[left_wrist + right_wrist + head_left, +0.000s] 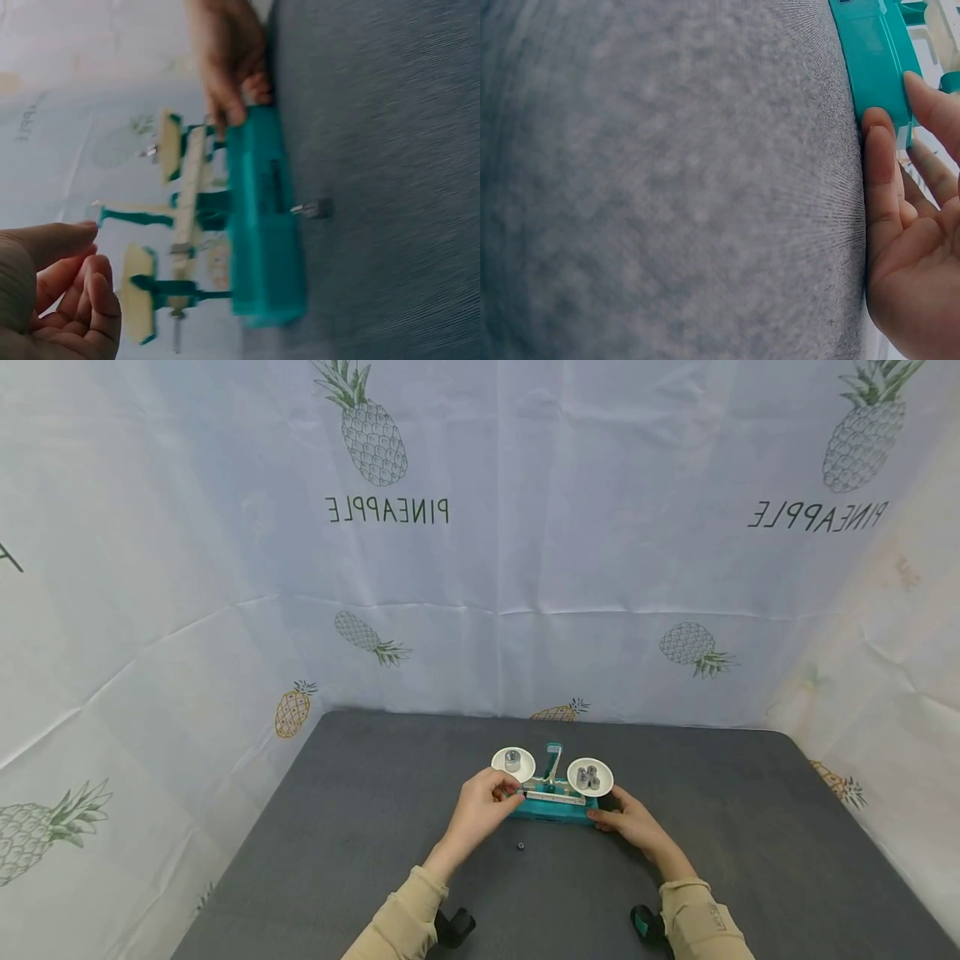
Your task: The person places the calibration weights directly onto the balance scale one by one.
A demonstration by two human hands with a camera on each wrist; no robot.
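Note:
A teal balance scale (555,811) with two cream pans stands on the dark table. One larger metal weight (512,761) sits on the left pan (498,769); smaller metal weights (588,777) are grouped on the right pan (604,787). My left hand (480,806) is at the left end of the beam, below the left pan. In the left wrist view its thumb (64,241) lies close to the bent fingers, with no object visible between them. My right hand (633,821) grips the base's right end, thumb on its upper edge and fingers (880,154) against the end.
A small metal weight (521,846) stands on the table (405,777) in front of the base. Behind the table hangs a pale cloth (600,560) printed with pineapples. Dark straps (455,928) show by the sleeves (405,914).

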